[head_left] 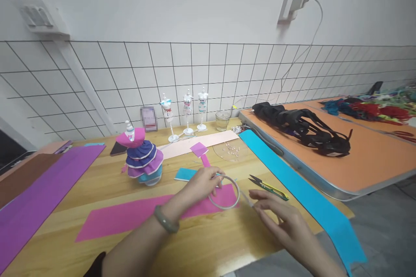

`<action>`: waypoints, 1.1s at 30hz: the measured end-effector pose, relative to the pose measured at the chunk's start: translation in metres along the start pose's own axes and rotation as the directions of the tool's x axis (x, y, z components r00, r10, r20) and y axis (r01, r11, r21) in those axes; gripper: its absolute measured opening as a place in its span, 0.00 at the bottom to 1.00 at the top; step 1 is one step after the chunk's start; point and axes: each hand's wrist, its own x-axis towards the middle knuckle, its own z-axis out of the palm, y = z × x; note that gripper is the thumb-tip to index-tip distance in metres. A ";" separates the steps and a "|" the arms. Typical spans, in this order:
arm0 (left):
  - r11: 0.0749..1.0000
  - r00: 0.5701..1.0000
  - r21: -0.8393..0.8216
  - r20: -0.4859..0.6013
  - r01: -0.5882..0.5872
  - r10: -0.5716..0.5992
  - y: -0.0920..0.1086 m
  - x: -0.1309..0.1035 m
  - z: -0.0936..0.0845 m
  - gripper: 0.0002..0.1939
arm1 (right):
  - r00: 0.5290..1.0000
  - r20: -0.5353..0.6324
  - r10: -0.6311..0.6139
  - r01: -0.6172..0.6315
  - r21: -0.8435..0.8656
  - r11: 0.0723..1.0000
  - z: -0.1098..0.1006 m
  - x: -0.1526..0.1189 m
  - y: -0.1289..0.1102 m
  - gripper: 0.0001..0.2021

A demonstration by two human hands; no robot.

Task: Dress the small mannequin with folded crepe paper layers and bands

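My left hand (pixel 205 180) grips the upper left rim of a thin, narrow roll of pale tape (pixel 238 193), held over a long magenta strip (pixel 130 222). A whitish tape end (pixel 247 199) runs from the roll to the fingertips of my right hand (pixel 287 220), which pinch it. Behind my left hand lie a small blue piece (pixel 185 174) and a pink-purple square (pixel 199 149) with a narrow pink strip. Yellow-handled thread snips (pixel 269 187) rest just beyond my right hand.
A small dress form (pixel 144 158) in a ruffled dress stands left; three bare-looking forms (pixel 187 110) stand at the back near a glass (pixel 222 120). A blue strip (pixel 292 181) lies right, beside an orange table (pixel 367 156) with a black bag (pixel 302 127). Purple sheets (pixel 48 203) lie left.
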 end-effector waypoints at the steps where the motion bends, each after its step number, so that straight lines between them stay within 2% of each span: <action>1: 0.999 1.000 0.040 -0.024 0.008 -0.007 0.001 0.009 0.004 0.16 | 1.000 -0.023 0.010 -0.011 -0.050 0.999 -0.001 0.003 0.010 0.09; 5: 0.985 0.994 0.171 -0.113 0.028 -0.008 0.001 0.044 0.016 0.13 | 0.997 -0.028 0.076 -0.080 -0.187 0.979 -0.005 0.022 0.045 0.13; 10: 0.945 0.984 0.327 -0.177 0.031 0.029 -0.008 0.074 0.025 0.11 | 0.988 -0.007 0.154 -0.151 -0.241 0.959 -0.008 0.039 0.063 0.16; 14: 0.917 0.986 0.398 -0.161 0.021 0.047 -0.016 0.088 0.028 0.12 | 0.988 0.051 0.145 -0.129 -0.236 0.963 -0.006 0.044 0.071 0.16; 18: 0.899 0.981 0.438 -0.171 -0.009 0.094 -0.017 0.086 0.025 0.17 | 0.994 0.072 0.077 -0.056 -0.257 0.965 -0.005 0.043 0.082 0.16; 22: 0.878 0.977 0.475 -0.151 -0.064 0.153 -0.015 0.055 0.008 0.18 | 0.998 0.024 0.050 -0.040 -0.314 0.948 -0.006 0.035 0.088 0.16; 26: 0.841 0.964 0.518 -0.106 -0.155 0.243 -0.021 -0.004 -0.010 0.16 | 0.997 -0.065 -0.032 0.008 -0.350 0.937 -0.002 0.019 0.084 0.16; 28: 0.814 0.953 0.548 -0.094 -0.192 0.288 -0.029 -0.036 -0.017 0.15 | 0.995 -0.074 -0.074 0.044 -0.343 0.938 0.003 0.011 0.078 0.15; 33: 0.804 0.967 0.586 -0.132 -0.101 0.218 -0.056 -0.099 -0.029 0.15 | 0.985 0.021 -0.171 0.170 -0.267 0.949 0.023 0.006 0.052 0.12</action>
